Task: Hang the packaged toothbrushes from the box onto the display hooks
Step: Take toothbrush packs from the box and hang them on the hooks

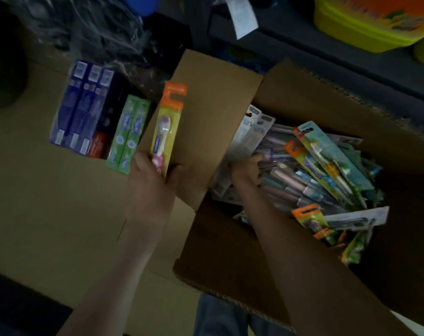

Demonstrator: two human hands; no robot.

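Note:
An open cardboard box (pixel 232 258) at the right holds a heap of several packaged toothbrushes (pixel 322 170). My left hand (pixel 152 175) grips the lower end of one yellow pack with an orange hanger top (pixel 168 122), held upright against the box's left flap. My right hand (pixel 248 168) reaches down into the box, its fingers curled among the packs at the heap's left side. Whether it holds one of them I cannot tell. No display hooks are in view.
Boxed toothpastes, blue (pixel 80 105), red-black (pixel 104 132) and green (pixel 128 134), lie on a closed carton (pixel 48 202) at the left. A dark shelf edge (pixel 351 54) runs across the top right with yellow tubs (pixel 366 23) on it and a white tag (pixel 242 15).

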